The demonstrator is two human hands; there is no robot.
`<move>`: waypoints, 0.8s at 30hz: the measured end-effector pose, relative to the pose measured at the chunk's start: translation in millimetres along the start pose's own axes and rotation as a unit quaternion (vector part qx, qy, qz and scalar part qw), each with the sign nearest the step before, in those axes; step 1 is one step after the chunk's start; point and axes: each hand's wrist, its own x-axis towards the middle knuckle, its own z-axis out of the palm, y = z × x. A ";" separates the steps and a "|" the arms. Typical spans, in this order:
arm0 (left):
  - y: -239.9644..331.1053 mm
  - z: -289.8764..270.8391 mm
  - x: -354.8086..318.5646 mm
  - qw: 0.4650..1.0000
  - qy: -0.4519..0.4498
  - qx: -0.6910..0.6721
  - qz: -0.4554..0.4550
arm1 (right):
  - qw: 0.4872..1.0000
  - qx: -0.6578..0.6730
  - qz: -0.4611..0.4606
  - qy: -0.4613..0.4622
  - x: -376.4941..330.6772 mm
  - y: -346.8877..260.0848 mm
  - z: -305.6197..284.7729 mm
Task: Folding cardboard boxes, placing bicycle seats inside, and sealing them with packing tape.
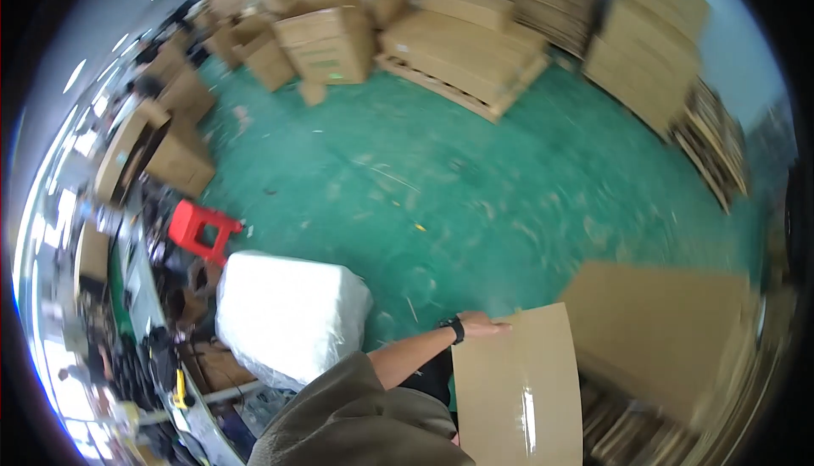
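My left hand (482, 326), with a black band at its wrist, grips the far left corner of a brown cardboard sheet (517, 381). The sheet bows slightly and has a shiny strip running along its lower part. Its near end runs out of the picture at the bottom. My right hand does not show; the sheet or the lower edge hides it. Left of my forearm stands a bulky white block wrapped in clear plastic (292, 313). To the right of the held sheet is a larger stack of flat cardboard (661, 330).
A red plastic stool (203, 230) stands beyond the wrapped block. Several open cartons (326, 42) crowd the far left. A pallet with flat cardboard (466, 50) is at the back, with stacked cartons (646, 50) farther right. A long workbench (199, 428) borders the left side.
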 end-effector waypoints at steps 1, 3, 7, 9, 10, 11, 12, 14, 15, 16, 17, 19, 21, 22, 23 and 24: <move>-8.7 -50.3 4.0 1.000 0.012 0.003 -0.004 | 0.999 0.001 -0.035 -0.015 -7.9 -68.5 19.4; -26.1 -136.4 13.5 0.996 0.071 -0.037 -0.026 | 0.995 0.003 -0.095 -0.043 -30.4 -189.5 53.8; -71.3 -301.1 26.2 0.976 0.191 -0.091 -0.047 | 0.989 0.004 -0.142 -0.049 -56.5 -335.3 77.1; -98.4 -383.1 26.0 0.963 0.217 -0.113 -0.116 | 0.993 0.007 -0.120 -0.019 -59.6 -358.0 55.7; -118.8 -415.9 23.9 0.952 0.242 -0.133 -0.132 | 0.994 0.008 -0.105 -0.002 -62.2 -366.9 41.7; -136.5 -443.7 27.0 0.928 0.285 -0.154 -0.184 | 0.996 0.013 -0.091 0.012 -67.8 -382.2 32.4; -152.1 -475.7 30.3 0.922 0.295 -0.141 -0.208 | 0.997 0.021 -0.076 0.027 -73.6 -401.5 28.2; -203.6 -529.1 31.1 0.893 0.371 -0.149 -0.206 | 0.994 0.029 -0.104 0.002 -99.6 -499.9 49.3; -220.9 -556.0 40.0 0.877 0.400 -0.152 -0.217 | 0.990 0.026 -0.134 -0.024 -119.4 -583.3 68.2; -228.2 -587.6 40.9 0.872 0.411 -0.147 -0.220 | 0.953 0.126 -0.267 -0.067 -174.7 -670.9 60.1; -231.2 -614.7 52.1 0.853 0.433 -0.152 -0.249 | 0.953 0.165 -0.219 -0.129 -161.6 -718.3 72.8; -244.6 -664.3 61.2 0.840 0.442 -0.146 -0.279 | 0.965 0.154 -0.187 -0.106 -148.0 -813.5 107.6; -260.2 -711.0 61.5 0.802 0.485 -0.197 -0.289 | 0.974 0.049 -0.217 -0.040 -175.8 -908.7 135.2; -263.5 -737.8 70.3 0.805 0.483 -0.193 -0.285 | 0.975 0.050 -0.211 -0.038 -180.9 -948.2 153.8; -267.7 -764.3 77.4 0.787 0.490 -0.190 -0.324 | 0.972 0.023 -0.228 -0.047 -186.9 -986.6 177.5; -279.0 -789.8 87.3 0.766 0.496 -0.187 -0.363 | 0.968 -0.004 -0.244 -0.058 -198.8 -1024.9 197.7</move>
